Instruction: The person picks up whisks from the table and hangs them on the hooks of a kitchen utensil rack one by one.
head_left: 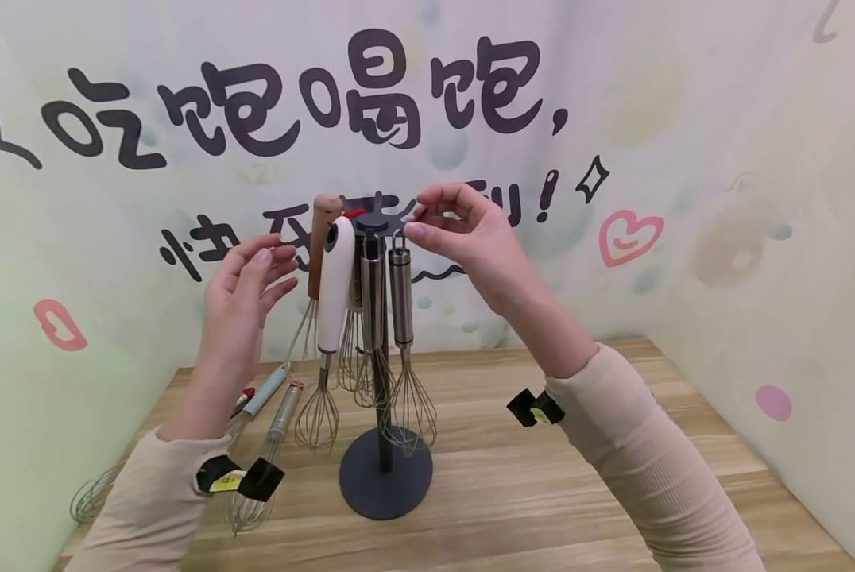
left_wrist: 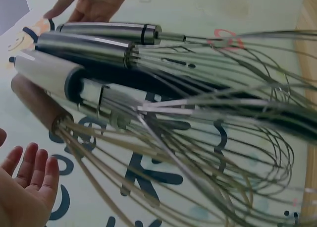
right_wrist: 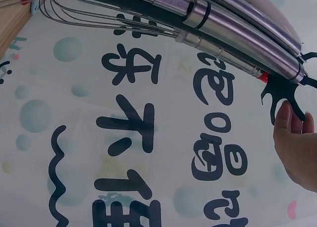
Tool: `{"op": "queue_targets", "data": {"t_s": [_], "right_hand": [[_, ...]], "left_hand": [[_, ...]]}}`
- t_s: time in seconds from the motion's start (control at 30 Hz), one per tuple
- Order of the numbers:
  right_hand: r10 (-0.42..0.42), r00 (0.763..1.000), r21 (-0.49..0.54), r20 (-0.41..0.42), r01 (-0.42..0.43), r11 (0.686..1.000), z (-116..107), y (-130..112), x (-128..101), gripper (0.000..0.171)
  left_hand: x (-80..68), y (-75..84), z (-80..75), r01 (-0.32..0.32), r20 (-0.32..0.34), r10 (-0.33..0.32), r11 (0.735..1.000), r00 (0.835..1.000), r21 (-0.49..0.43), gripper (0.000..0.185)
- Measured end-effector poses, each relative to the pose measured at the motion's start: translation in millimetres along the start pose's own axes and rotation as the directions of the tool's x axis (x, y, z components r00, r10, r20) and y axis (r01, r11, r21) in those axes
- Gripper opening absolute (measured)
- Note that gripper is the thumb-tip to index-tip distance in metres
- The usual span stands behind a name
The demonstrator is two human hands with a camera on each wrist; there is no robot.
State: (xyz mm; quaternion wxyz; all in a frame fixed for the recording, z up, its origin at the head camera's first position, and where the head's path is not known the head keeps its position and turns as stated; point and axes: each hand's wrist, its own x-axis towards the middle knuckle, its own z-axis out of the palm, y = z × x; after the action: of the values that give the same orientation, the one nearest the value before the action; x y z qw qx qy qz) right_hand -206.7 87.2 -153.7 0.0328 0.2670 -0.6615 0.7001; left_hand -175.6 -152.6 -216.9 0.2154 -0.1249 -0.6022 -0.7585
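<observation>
A dark grey stand [head_left: 384, 477] holds several hanging whisks. My left hand [head_left: 247, 290] hovers open just left of the white-handled whisk [head_left: 335, 286], with straight fingers and nothing in it; its palm [left_wrist: 25, 187] faces the wooden-handled whisk [left_wrist: 34, 103]. My right hand [head_left: 456, 230] is at the top of the stand, with thumb and forefinger loosely bent just above the loop of the right steel-handled whisk [head_left: 400, 294]. From the right wrist, the fingertips [right_wrist: 285, 113] sit beside a black hook arm [right_wrist: 282, 95], and no grip shows.
More whisks lie on the wooden table [head_left: 578, 492] at the left: a blue-handled one [head_left: 266, 389] and a steel-handled one [head_left: 284, 413]. Printed walls close in the back and both sides.
</observation>
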Motion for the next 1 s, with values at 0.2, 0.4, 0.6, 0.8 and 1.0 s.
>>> {"op": "queue_targets", "data": {"t_s": [0.2, 0.4, 0.6, 0.8, 1.0], "right_hand": [[-0.009, 1.0, -0.035, -0.024, 0.008, 0.999, 2.3, -1.3, -4.4, 0.024], [-0.025, 0.999, -0.058, -0.048, 0.023, 0.998, 5.6, -2.9, -7.9, 0.026], [-0.052, 0.995, -0.126, -0.084, 0.041, 0.991, 10.1, -3.8, -10.9, 0.029], [-0.091, 0.994, -0.161, -0.053, 0.082, 0.984, 10.8, -3.1, -12.6, 0.03], [-0.113, 0.993, -0.122, -0.036, 0.107, 0.987, 6.1, 1.1, -9.0, 0.025]], "left_hand": [[2.0, -10.2, -20.4, 0.037, 0.042, -0.039, 0.998, 0.998, 0.045, 0.016], [1.5, -25.9, -45.9, 0.113, 0.059, -0.118, 0.99, 0.991, 0.088, 0.014], [-1.6, -46.1, -74.9, 0.214, 0.045, -0.22, 0.971, 0.974, 0.107, 0.01], [-7.6, -67.8, -103.6, 0.313, 0.069, -0.332, 0.929, 0.941, 0.196, 0.013], [-16.8, -92.8, -123.5, 0.374, 0.093, -0.413, 0.884, 0.906, 0.279, 0.016]]}}
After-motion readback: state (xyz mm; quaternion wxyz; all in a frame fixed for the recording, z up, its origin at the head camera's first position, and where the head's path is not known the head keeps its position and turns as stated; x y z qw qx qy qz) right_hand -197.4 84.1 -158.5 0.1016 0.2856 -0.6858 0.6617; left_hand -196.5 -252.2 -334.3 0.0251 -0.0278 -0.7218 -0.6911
